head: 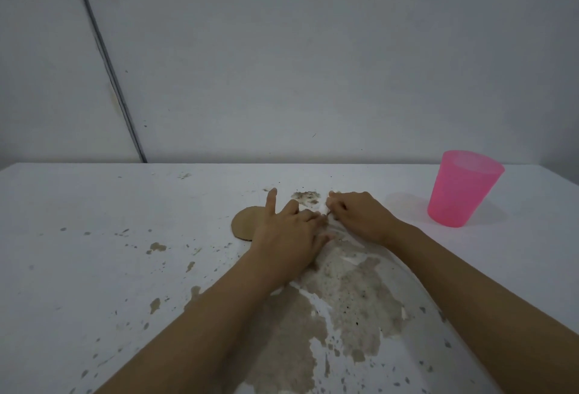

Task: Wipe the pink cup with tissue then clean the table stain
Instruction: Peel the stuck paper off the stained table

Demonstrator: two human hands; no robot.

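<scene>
Now I see both hands, left (288,230) and right (360,216), pinching the tissue (322,208) mid-table (94,237), cup (462,188) by the far right edge.

The desk (94,205) lies open left of the brown disc (242,224). Rightward, only the pink cup (460,190) stands, upright, well apart from the hands.

A single head-worn camera looks forward and down, close over the white table (94,205) (lower half of frame); the wall (313,48) fills the upper half.
</scene>
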